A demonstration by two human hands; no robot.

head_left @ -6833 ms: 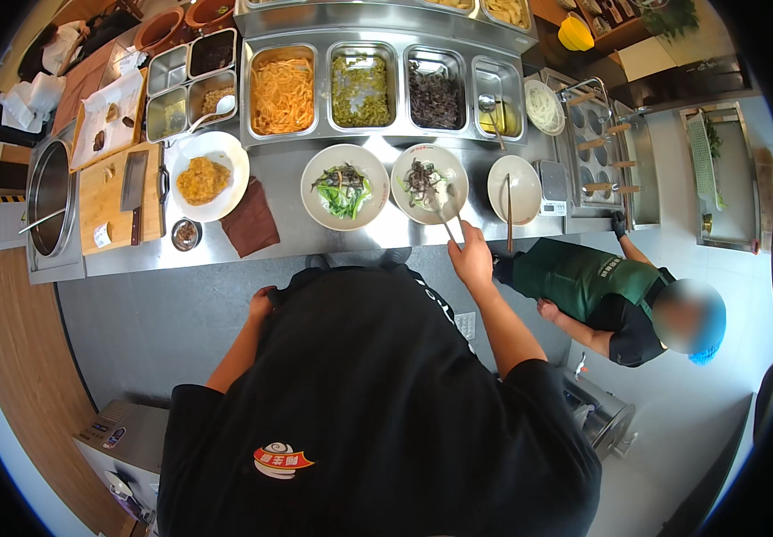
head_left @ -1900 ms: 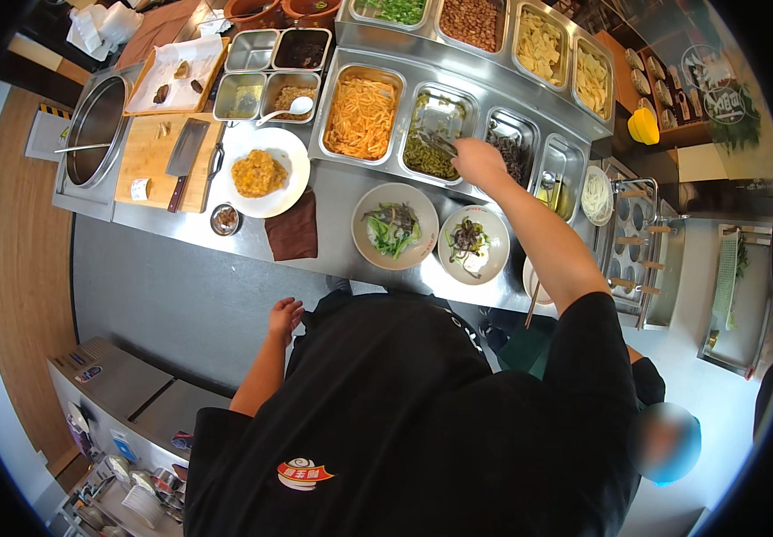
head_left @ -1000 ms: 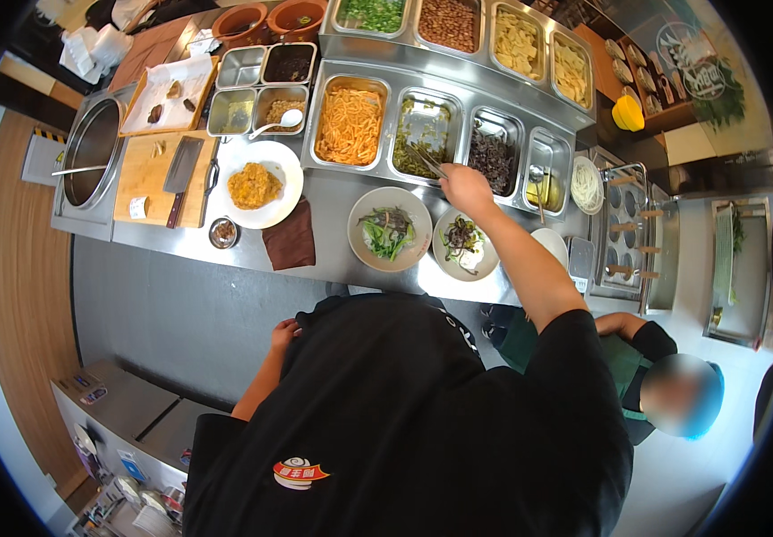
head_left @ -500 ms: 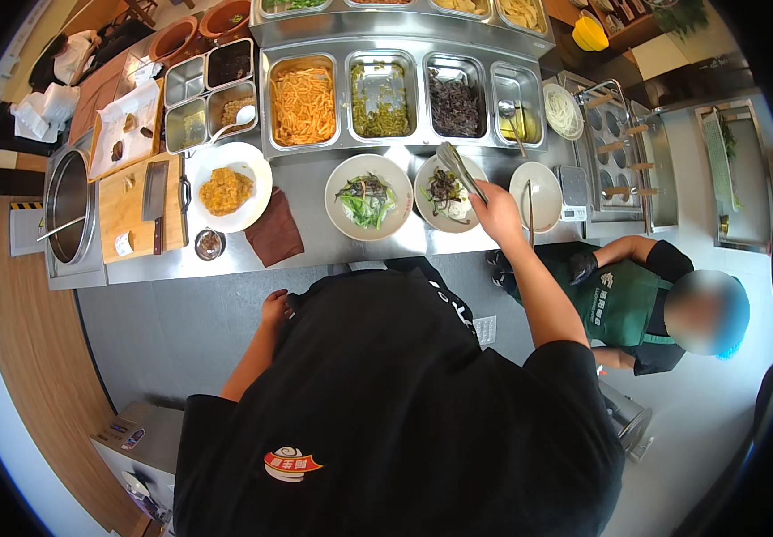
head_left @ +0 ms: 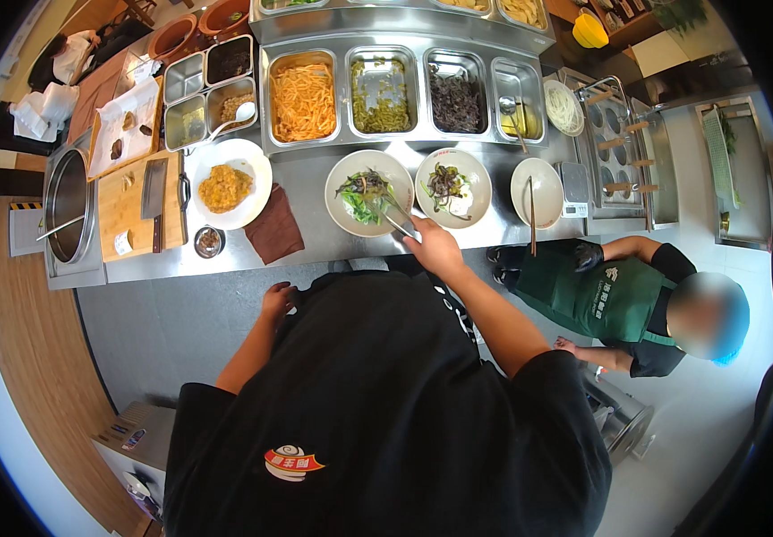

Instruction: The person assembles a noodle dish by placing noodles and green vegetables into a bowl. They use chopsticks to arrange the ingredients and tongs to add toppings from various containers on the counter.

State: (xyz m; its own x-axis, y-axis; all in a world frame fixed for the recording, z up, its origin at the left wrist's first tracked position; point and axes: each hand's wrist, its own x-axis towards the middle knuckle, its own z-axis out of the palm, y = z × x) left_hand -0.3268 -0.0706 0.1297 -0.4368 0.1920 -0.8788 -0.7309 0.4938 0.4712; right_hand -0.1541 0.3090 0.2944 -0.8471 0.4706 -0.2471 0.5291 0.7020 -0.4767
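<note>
My right hand [head_left: 438, 248] is closed around metal tongs [head_left: 397, 222], whose tips reach into the left white bowl [head_left: 337, 213]. In that bowl lie green leafy vegetables [head_left: 362, 208] with dark shreds on top. Just right of it stands a second white bowl [head_left: 485, 192] holding dark shreds [head_left: 444, 183] over something pale. My left hand [head_left: 277, 301] hangs low in front of the counter's edge, near my shirt. Its fingers are loosely apart and nothing shows in them.
Steel pans of orange strips [head_left: 302, 98], green pickles [head_left: 381, 103] and black shreds [head_left: 456, 98] line the back. A cleaver [head_left: 154, 192] lies on a cutting board [head_left: 118, 201] at left. Chopsticks [head_left: 532, 210] rest on a bowl [head_left: 543, 192]. A co-worker in a green apron [head_left: 610, 291] stands right.
My right hand has moved left with the tongs, from the second bowl to the left bowl. The co-worker's lower hand has come into sight beside my right arm.
</note>
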